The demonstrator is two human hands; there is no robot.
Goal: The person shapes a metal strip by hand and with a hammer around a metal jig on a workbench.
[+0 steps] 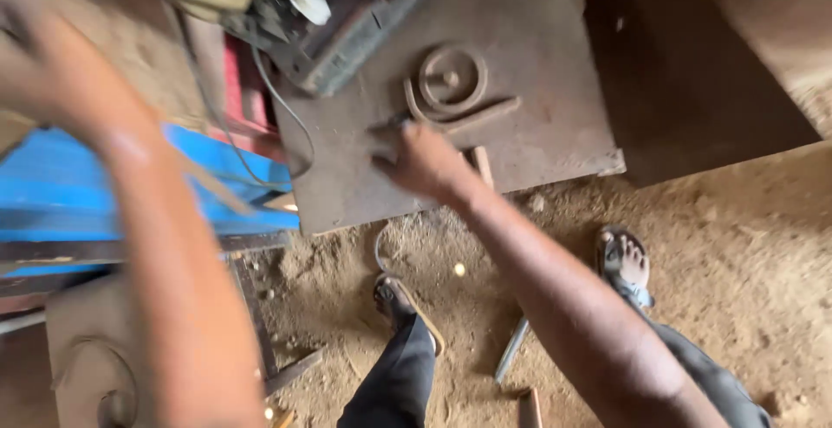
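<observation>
Hands are split in their work: the right hand [420, 161] presses down, fingers half-curled, on the tail of a spiral of bent metal bar [451, 86] near the front edge of the rusty steel surface [555, 64], seemingly to steady it. The left hand [30, 47] is raised and blurred at the upper left, so I cannot tell its grip. Bare plate lies right of the spiral; a machine [347, 12] crowds the back-left corner.

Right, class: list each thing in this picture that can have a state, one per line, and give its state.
Right hand: fingers spread, resting on the metal plate.
Left hand: raised, blurred, grip unclear.
Spiral iron piece: lying flat on the plate.
Metal rod: lying on the dirt floor.
</observation>
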